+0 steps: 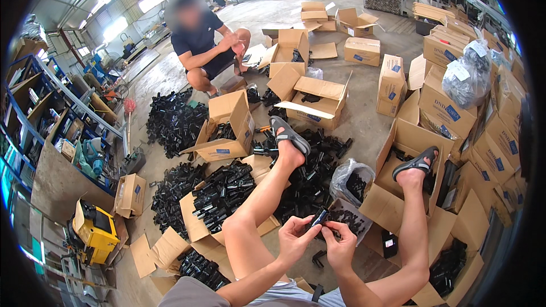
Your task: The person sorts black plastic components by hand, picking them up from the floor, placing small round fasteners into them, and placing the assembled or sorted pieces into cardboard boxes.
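Observation:
My left hand [297, 239] grips a short, black, tube-shaped plastic part [319, 216], its shiny side showing. Thumb and fingertips of my right hand [340, 243] are closed at the lower end of the same part; whether they pinch a separate small piece is hidden. Just beyond my hands sits a small open box [364, 228] with small black pieces inside. A clear plastic bag [339, 181] of dark pieces stands behind it. Similar black parts lie in a heap [310, 185] between my legs, and many fill an open carton [187, 219] left of my left leg.
Across from me a person [207, 45] squats beside another heap of black parts [176, 125]. Open cartons [230, 150] surround me, and my right sandal [418, 162] is over one. Stacked cartons [449, 102] line the right. Shelves [57, 108] and a yellow machine [96, 233] stand left.

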The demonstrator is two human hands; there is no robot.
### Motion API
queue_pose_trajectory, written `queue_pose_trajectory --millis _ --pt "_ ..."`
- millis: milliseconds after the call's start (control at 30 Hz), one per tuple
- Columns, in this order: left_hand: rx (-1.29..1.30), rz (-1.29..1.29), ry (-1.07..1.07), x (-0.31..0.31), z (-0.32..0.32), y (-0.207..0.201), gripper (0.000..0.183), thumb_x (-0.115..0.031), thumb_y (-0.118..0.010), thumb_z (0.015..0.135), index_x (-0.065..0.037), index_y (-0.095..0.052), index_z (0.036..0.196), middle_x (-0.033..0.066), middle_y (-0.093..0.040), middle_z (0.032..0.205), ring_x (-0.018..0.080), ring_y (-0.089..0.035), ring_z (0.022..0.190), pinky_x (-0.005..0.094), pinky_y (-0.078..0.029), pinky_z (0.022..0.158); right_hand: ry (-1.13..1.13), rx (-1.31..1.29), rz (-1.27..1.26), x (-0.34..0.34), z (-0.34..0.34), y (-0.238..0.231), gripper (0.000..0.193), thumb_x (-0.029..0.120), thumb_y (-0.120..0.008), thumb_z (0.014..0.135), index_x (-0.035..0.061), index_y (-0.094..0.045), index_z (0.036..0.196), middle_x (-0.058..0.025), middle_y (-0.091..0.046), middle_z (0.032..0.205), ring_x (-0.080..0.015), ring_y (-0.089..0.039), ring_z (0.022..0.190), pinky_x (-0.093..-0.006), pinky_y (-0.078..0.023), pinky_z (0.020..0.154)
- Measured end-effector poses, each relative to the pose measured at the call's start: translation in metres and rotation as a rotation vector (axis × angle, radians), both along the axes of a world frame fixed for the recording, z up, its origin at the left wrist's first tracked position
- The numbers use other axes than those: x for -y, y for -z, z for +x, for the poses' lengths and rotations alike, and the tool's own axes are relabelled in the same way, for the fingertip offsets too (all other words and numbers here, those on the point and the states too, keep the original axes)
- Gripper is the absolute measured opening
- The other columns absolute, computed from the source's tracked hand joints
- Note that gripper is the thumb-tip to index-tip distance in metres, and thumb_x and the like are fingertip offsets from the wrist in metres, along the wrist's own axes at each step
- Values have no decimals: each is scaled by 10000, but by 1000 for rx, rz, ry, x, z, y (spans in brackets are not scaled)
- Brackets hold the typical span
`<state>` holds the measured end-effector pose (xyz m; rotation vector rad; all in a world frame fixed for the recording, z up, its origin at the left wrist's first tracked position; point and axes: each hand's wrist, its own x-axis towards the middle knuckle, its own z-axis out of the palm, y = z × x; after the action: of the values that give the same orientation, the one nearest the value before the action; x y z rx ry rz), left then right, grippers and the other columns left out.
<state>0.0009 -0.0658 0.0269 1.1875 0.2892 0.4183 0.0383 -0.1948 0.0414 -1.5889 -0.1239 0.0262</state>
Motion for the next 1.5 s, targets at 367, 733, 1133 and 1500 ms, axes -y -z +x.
queue_pose_trajectory --millis 367,733,1133,1500 --pt "73 35 33 1 0 -1 241 75 -745 894 0 -588 1061 229 -670 1267 230 -672 1160 355 -577 984 36 56 66 -2 -1 10 95 3 -746 899 -22 -722 987 -91 -732 987 -143 -684 879 -276 -534 818" --pt "138 3 57 2 3 -6 250 99 -735 890 17 -584 1071 263 -647 1293 256 -669 1169 373 -566 1004 -27 -13 189 -2 -4 -3 156 -28 -733 902 -29 -683 1050 -82 -715 1013 -143 -678 936 -276 -544 866" --pt "195 187 49 6 -3 10 296 139 -759 844 29 -601 1069 277 -660 1254 315 -651 1202 440 -514 1054 73 -56 148 1 -10 21 62 -13 -700 936 -39 -699 992 -63 -684 1047 -119 -629 949 -257 -516 857" --pt "211 4 82 -1 0 12 283 118 -774 843 38 -599 1050 292 -664 1242 315 -648 1208 421 -524 1045 107 -55 79 -17 -15 4 130 79 -625 1014 -39 -680 1020 -112 -617 1200 -137 -597 1027 -271 -475 897"
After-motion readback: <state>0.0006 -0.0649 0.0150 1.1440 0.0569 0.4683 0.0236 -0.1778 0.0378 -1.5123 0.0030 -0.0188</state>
